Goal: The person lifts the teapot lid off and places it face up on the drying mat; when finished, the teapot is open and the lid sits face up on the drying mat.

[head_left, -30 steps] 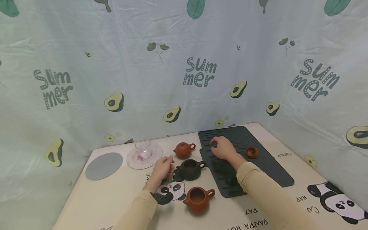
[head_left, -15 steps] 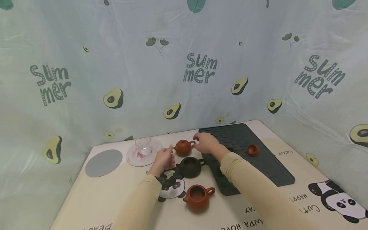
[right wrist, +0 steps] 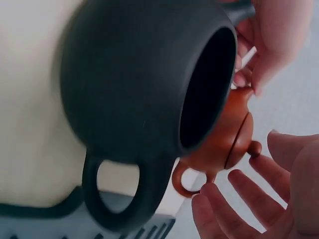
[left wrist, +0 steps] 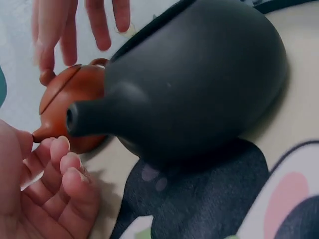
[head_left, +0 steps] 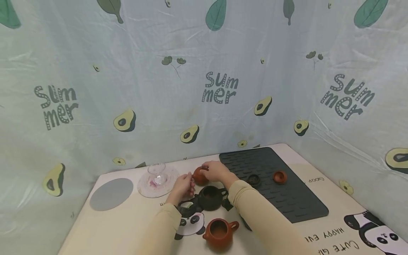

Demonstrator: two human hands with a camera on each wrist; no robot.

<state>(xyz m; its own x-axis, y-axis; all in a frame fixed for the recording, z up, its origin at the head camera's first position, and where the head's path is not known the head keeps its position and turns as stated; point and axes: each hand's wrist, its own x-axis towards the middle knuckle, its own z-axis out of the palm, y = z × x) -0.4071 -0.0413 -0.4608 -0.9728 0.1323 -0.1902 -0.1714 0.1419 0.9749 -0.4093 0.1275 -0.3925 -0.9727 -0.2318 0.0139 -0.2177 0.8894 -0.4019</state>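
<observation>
At the back of the table is a small reddish-brown teapot [head_left: 199, 177] with its lid on. Thumb and fingertips of my left hand [head_left: 184, 188] pinch the tip of its spout, as the left wrist view shows. My right hand [head_left: 217, 173] is over its lid; in the right wrist view one fingertip meets the lid's knob [right wrist: 254, 148], while the thumb stands a little apart from it. Just in front sits a lidless black teapot [head_left: 210, 199], which fills much of both wrist views. Nearest to me is a lidless reddish-brown teapot [head_left: 220, 233].
On the dark ribbed mat [head_left: 296, 202] at right lie a black lid [head_left: 254, 180] and a reddish-brown lid [head_left: 279, 177]. A clear glass vessel [head_left: 157, 169] stands on a round patterned mat [head_left: 144, 191] at left, beside a grey oval mat [head_left: 111, 194]. A printed curtain [head_left: 153, 95] closes off the back.
My right hand has moved left from over the ribbed mat to the lid of the back teapot, uncovering the black lid. My left hand has come to its spout.
</observation>
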